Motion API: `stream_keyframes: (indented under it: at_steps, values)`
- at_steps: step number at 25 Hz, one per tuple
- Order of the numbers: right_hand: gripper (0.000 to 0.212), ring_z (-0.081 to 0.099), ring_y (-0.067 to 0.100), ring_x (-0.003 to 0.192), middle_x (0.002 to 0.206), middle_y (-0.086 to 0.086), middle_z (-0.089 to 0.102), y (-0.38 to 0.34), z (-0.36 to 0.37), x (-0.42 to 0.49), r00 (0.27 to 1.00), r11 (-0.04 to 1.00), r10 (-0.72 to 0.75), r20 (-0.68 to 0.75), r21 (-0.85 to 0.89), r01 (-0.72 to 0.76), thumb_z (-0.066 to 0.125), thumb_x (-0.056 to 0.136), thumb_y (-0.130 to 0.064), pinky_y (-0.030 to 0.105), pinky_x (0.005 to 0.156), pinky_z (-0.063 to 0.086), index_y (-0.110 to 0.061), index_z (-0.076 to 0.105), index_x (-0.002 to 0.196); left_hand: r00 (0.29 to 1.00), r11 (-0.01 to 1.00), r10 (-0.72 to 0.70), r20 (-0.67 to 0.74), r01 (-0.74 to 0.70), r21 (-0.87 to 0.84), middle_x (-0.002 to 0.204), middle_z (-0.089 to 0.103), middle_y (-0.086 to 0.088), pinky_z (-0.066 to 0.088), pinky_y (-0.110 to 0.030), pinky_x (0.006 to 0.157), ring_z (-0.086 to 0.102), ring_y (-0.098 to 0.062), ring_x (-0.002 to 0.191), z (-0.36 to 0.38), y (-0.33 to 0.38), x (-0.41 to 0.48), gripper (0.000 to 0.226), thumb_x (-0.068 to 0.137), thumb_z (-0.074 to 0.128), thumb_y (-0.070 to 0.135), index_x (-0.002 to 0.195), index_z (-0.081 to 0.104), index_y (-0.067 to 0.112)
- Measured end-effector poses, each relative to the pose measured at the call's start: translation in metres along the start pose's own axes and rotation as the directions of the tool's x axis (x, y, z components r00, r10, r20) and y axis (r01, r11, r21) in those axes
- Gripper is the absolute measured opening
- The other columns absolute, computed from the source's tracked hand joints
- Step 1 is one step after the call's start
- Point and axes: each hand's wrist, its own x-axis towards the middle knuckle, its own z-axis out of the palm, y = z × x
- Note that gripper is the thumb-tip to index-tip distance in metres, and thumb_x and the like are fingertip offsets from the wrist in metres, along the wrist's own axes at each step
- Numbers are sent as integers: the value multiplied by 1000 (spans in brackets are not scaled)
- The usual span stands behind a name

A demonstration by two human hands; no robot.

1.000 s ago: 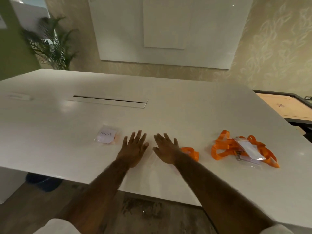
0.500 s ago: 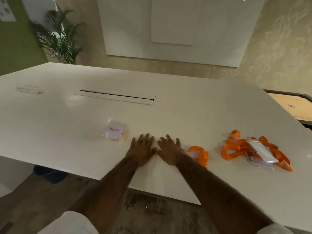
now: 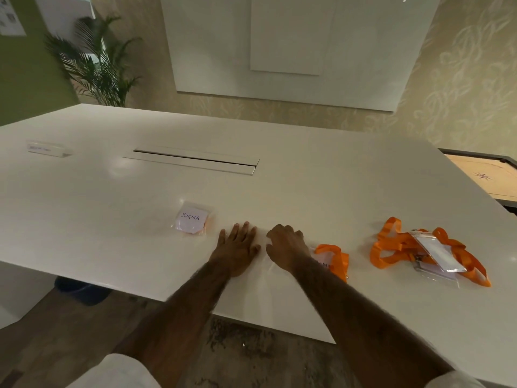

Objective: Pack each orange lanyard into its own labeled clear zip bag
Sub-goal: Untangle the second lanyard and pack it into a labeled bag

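Note:
My left hand (image 3: 237, 247) lies flat, palm down, on the white table (image 3: 307, 191), fingers slightly apart. Just to its right, my right hand (image 3: 285, 245) rests knuckles up with its fingers curled under; the fingertips are hidden. A faint clear film shows on the table between the two hands. Behind my right wrist lies a folded orange lanyard (image 3: 334, 259) with a white handwritten label, partly hidden by my forearm. To the left sits a clear zip bag labeled SIGMA (image 3: 193, 221) with orange showing inside. At the right is a loose pile of orange lanyards (image 3: 397, 247) under a clear badge holder (image 3: 436, 253).
A long cable slot (image 3: 193, 161) runs across the table's middle. A small clear name stand (image 3: 49, 148) sits at the far left. A potted palm (image 3: 98, 68) stands by the back wall, and a wooden game board (image 3: 484, 175) is beyond the table's right edge.
Both hands have drawn closer together. My right hand's fingers went from spread flat to curled under. The view has shifted slightly, and the packed bag and lanyard pile stay where they were.

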Motion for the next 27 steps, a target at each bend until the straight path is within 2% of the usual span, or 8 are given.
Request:
stream_keyframes:
  at_steps: [3,8,12,15,19,21,23,27]
  values:
    - [31,52,28,113,119,7,58,5,-1,6,990,989,138,-34,66,-135,60,94,-34,41,93,40,-13,62,117,1000,1000,7,-3,-7,-2,168,-16,-2,-8,-51,124,-15,-24,154,1,0,0,63,106,12,51,160,-9,24]
    - [22,60,25,108,113,3,67,3,-7,18,958,930,279,-66,265,-253,66,88,-15,37,91,44,-17,68,110,1000,1000,18,-26,-18,-8,169,-11,-3,-6,-53,123,-10,-26,155,3,-2,3,64,106,13,51,160,-6,24]
    - [10,69,25,79,83,3,75,1,-15,25,942,831,336,-26,478,-283,63,80,-6,36,72,59,-9,71,76,997,997,-11,-71,6,-74,169,-5,-2,-7,-51,124,-7,-24,156,-1,-3,6,62,106,14,51,161,0,25]
    - [20,67,21,76,74,-2,70,-1,-27,26,939,740,343,-5,618,-267,67,85,-10,34,71,56,-13,66,66,970,987,8,-244,-47,-155,170,3,1,-5,-48,125,-3,-20,156,-15,-4,8,58,107,22,47,161,12,27]
    - [8,66,20,65,77,13,74,1,-48,27,956,528,284,78,820,-223,65,83,-2,33,62,53,3,70,82,890,938,77,-449,-217,-270,158,40,5,4,-48,125,20,-18,153,-45,-1,15,48,105,46,40,150,42,26]
    - [9,66,17,63,75,9,75,5,-64,24,968,463,235,91,865,-193,64,83,0,29,58,51,5,70,87,859,911,75,-506,-266,-316,132,64,5,20,-50,121,46,-17,136,-63,6,20,28,101,57,35,125,66,24]
    - [10,68,16,65,76,6,76,10,-82,20,975,433,205,81,886,-165,65,84,-2,27,59,52,4,71,89,831,879,63,-552,-309,-364,106,73,7,42,-45,104,64,-15,105,-81,18,26,15,98,62,30,100,74,21]
    - [20,71,21,76,96,15,76,40,-120,9,983,342,133,124,925,-163,66,92,-18,31,68,54,0,73,98,847,728,-26,-530,-347,-591,87,69,16,47,-18,80,62,3,84,-109,49,34,15,97,61,22,86,70,25]
